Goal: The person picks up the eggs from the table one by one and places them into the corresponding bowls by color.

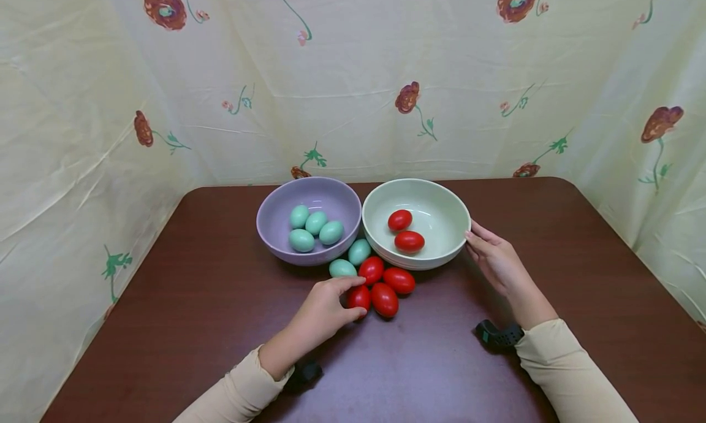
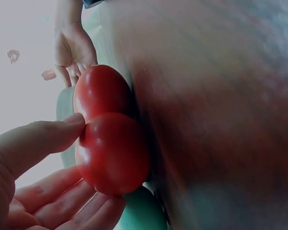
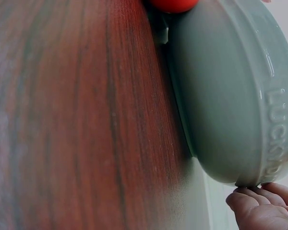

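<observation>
My left hand has its thumb and fingers around a red egg on the table, at the near left of a small cluster. In the left wrist view this red egg sits between the thumb and the fingers, overlapping another red egg. My right hand holds the right side of a pale green bowl, thumb at the rim. Seen from the right wrist, fingertips meet the bowl's outer wall, which bears raised lettering. Two red eggs lie inside that bowl.
A purple bowl with several mint-green eggs stands left against the green bowl. In front of the bowls lie two more mint eggs and other red eggs. A flowered curtain hangs behind the dark wooden table.
</observation>
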Demonstrator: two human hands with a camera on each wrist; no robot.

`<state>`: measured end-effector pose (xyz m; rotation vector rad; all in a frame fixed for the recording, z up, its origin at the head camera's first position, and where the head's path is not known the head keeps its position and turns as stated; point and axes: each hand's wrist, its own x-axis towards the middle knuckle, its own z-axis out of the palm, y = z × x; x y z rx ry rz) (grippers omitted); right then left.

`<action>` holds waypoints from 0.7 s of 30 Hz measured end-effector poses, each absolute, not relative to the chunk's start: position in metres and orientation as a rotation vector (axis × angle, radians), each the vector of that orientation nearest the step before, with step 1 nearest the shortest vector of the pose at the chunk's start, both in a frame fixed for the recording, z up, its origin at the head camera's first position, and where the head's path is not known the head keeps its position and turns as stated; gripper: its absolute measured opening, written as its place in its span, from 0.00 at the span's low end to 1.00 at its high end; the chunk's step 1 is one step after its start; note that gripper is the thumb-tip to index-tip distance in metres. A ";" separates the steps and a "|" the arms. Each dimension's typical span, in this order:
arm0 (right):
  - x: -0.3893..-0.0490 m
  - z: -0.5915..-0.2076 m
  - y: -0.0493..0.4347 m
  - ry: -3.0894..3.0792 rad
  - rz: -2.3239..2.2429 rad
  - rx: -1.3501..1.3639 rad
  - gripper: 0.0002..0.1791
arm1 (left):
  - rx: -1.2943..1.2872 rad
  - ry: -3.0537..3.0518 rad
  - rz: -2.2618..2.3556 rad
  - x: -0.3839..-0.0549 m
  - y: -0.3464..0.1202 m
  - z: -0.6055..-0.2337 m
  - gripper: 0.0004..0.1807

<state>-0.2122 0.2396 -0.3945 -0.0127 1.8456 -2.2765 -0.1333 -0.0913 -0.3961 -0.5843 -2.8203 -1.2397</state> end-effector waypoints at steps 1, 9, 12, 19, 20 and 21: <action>-0.212 -0.394 0.240 1.855 -2.271 -0.012 0.36 | -0.591 -2.824 -1.234 -0.133 -0.091 -0.396 0.25; -0.212 -0.395 0.240 1.875 -2.258 -0.022 0.36 | -0.638 -2.844 -1.210 -0.133 -0.092 -0.396 0.25; -0.212 -0.395 0.240 1.860 -2.264 -0.021 0.36 | -0.628 -2.854 -1.222 -0.132 -0.092 -0.396 0.26; -0.212 -0.395 0.240 1.853 -2.267 -0.022 0.37 | -0.598 -2.888 -1.227 -0.133 -0.092 -0.397 0.27; -0.212 -0.395 0.240 1.854 -2.267 -0.021 0.37 | -0.590 -2.887 -1.226 -0.133 -0.092 -0.397 0.26; -0.212 -0.395 0.240 1.853 -2.267 -0.023 0.37 | -0.581 -2.888 -1.223 -0.133 -0.092 -0.397 0.26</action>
